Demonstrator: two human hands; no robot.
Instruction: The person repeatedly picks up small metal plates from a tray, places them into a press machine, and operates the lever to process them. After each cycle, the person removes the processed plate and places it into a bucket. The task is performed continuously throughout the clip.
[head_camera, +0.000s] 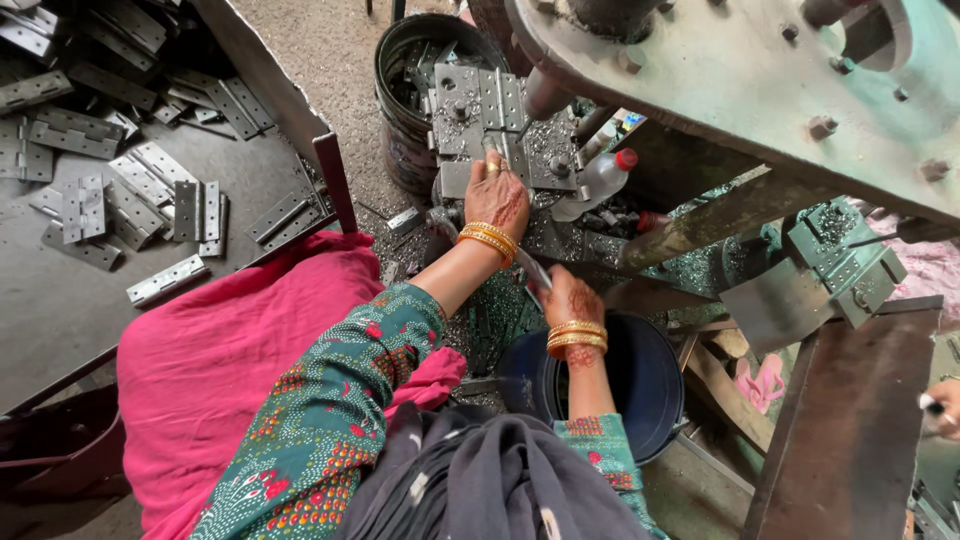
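Observation:
My left hand (497, 197) reaches forward onto the grey press die plate (480, 105). Its fingertips pinch a small metal hinge piece (491, 150) lying on the plate. My right hand (572, 300) is lower and closer to me, above the blue bucket (650, 385). It grips a flat metal hinge (534, 270) that sticks out to the upper left. Both wrists wear gold bangles. Metal shavings cover the machine bed around the plate.
A dark tray (60, 300) on the left holds several loose hinges (150, 180). Behind the die stands a black bucket (400, 80) of hinges. A plastic bottle (595, 180) with a red cap lies right of my left hand. The green press frame (760, 80) overhangs. Another person's hand (942, 405) shows at far right.

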